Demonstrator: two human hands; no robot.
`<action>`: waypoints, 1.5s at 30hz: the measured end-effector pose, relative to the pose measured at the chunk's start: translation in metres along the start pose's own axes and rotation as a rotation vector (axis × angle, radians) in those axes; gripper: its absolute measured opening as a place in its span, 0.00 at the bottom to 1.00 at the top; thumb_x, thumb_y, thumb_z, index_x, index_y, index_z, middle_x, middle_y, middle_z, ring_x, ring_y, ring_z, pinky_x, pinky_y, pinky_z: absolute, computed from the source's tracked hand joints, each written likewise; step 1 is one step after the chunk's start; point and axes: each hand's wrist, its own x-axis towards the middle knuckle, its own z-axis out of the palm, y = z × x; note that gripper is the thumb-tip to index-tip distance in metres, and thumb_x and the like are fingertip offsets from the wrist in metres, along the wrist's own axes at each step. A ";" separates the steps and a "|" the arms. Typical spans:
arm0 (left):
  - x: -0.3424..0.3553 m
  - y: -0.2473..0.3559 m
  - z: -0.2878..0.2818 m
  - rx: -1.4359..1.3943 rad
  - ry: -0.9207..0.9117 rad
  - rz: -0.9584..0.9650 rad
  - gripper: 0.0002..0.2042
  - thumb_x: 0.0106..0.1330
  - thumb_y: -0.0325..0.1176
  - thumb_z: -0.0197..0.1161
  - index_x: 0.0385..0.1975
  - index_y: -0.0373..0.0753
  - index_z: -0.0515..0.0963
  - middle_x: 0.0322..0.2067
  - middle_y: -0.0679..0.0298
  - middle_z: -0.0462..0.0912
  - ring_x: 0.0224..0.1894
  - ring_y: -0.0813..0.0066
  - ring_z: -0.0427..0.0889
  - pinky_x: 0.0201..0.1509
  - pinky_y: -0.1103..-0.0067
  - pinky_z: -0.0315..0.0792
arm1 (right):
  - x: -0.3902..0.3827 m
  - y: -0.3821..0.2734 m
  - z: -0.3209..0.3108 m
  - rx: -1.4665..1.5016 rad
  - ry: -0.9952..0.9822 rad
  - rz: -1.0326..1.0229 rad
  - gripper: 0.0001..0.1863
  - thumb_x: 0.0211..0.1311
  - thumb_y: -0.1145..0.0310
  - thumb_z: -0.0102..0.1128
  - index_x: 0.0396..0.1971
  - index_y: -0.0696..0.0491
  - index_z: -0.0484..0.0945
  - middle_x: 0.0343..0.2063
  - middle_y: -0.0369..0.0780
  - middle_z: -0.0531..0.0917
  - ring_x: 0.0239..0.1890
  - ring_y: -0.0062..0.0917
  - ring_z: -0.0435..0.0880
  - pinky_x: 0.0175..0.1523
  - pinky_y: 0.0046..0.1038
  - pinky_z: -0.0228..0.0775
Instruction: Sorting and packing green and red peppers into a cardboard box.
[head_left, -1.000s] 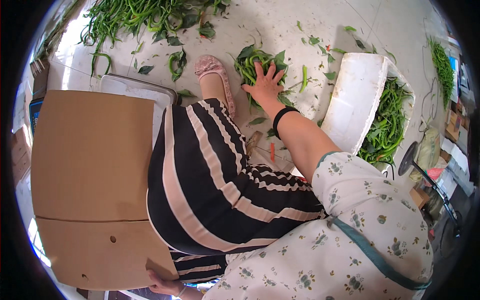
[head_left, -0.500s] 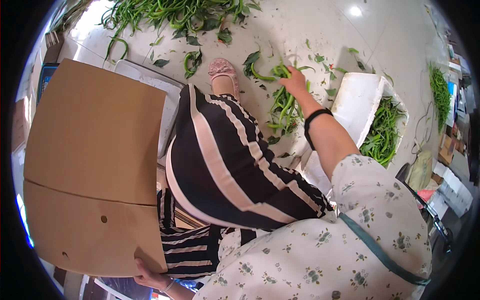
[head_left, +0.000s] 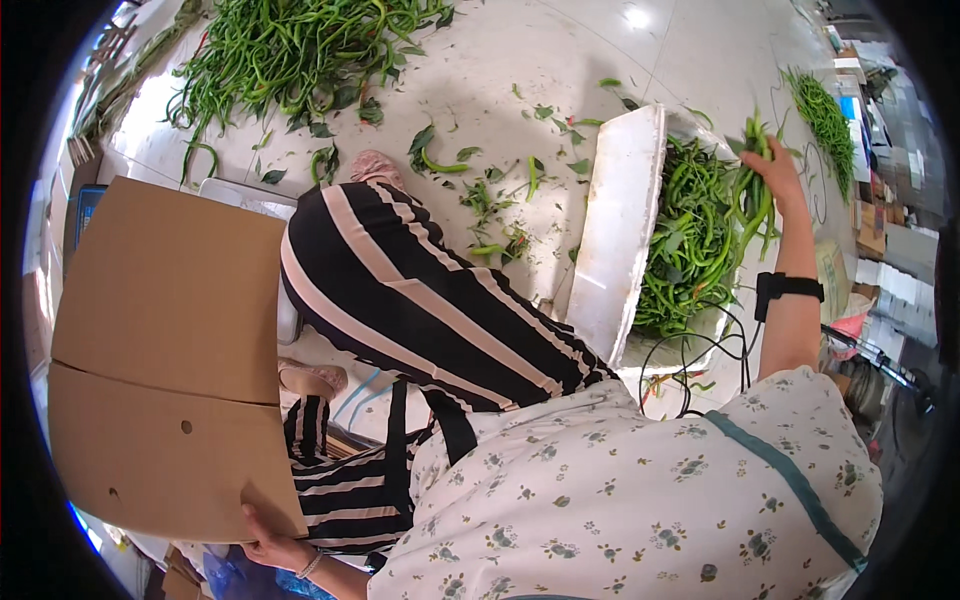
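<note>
My right hand [head_left: 780, 172] is closed round a bunch of long green chili peppers [head_left: 752, 210]. The bunch hangs at the far right wall of a white foam box [head_left: 612, 215], which holds many more green chilies [head_left: 690, 235] with some leaves. At the lower left, my left hand [head_left: 272, 545] grips the near edge of a large brown cardboard sheet [head_left: 165, 310]. Its thumb lies on top of the cardboard, while the other fingers are hidden beneath it.
A big heap of green chilies [head_left: 290, 55] lies on the pale tiled floor [head_left: 500, 60] at the far left. Scattered leaves and single chilies [head_left: 440, 163] lie near my shoe [head_left: 378, 168]. Another chili pile [head_left: 822, 125] is at the far right. Black cable loops [head_left: 690, 370] hang beside the box.
My right hand has carried a bunch of chilies from the floor rightward to the foam box. My view has shifted to the right. The left hand still holds the cardboard.
</note>
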 end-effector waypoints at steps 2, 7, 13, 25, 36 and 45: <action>0.002 -0.008 0.003 0.016 0.002 0.000 0.20 0.54 0.39 0.64 0.37 0.26 0.75 0.36 0.58 0.78 0.33 0.72 0.74 0.40 0.77 0.70 | 0.004 0.032 0.011 -0.265 -0.019 -0.019 0.36 0.41 0.58 0.66 0.52 0.59 0.67 0.40 0.44 0.78 0.42 0.30 0.76 0.50 0.29 0.66; -0.004 0.002 0.004 0.022 0.002 -0.023 0.21 0.54 0.40 0.64 0.36 0.25 0.75 0.35 0.57 0.78 0.33 0.72 0.74 0.40 0.77 0.69 | -0.009 -0.033 0.103 -0.175 -0.041 -0.207 0.20 0.44 0.53 0.62 0.38 0.47 0.79 0.37 0.42 0.80 0.42 0.32 0.77 0.47 0.29 0.67; -0.003 -0.001 -0.006 0.151 0.027 -0.043 0.21 0.54 0.41 0.63 0.38 0.25 0.75 0.36 0.55 0.77 0.35 0.70 0.74 0.42 0.76 0.68 | 0.021 -0.063 0.249 0.063 -0.359 -0.277 0.22 0.49 0.55 0.60 0.41 0.53 0.77 0.37 0.43 0.80 0.41 0.30 0.78 0.47 0.27 0.68; 0.000 -0.001 0.008 0.259 0.121 -0.173 0.23 0.54 0.44 0.61 0.38 0.26 0.73 0.38 0.55 0.76 0.37 0.68 0.74 0.44 0.73 0.68 | -0.040 -0.028 0.481 -0.058 -0.066 0.011 0.44 0.51 0.41 0.52 0.62 0.52 0.51 0.62 0.57 0.42 0.65 0.46 0.40 0.66 0.42 0.38; 0.003 -0.010 0.014 0.066 0.121 -0.106 0.23 0.55 0.48 0.61 0.35 0.28 0.77 0.32 0.50 0.79 0.32 0.64 0.76 0.34 0.69 0.71 | 0.175 0.018 0.396 -0.229 0.008 0.150 0.42 0.48 0.35 0.48 0.60 0.45 0.57 0.62 0.50 0.52 0.64 0.49 0.46 0.63 0.49 0.42; 0.004 0.028 0.032 0.177 0.138 -0.275 0.27 0.54 0.47 0.59 0.44 0.28 0.68 0.40 0.54 0.73 0.39 0.65 0.75 0.41 0.72 0.72 | 0.050 -0.084 0.510 -0.091 0.022 -0.480 0.41 0.52 0.41 0.50 0.61 0.52 0.55 0.63 0.45 0.51 0.66 0.41 0.45 0.67 0.39 0.36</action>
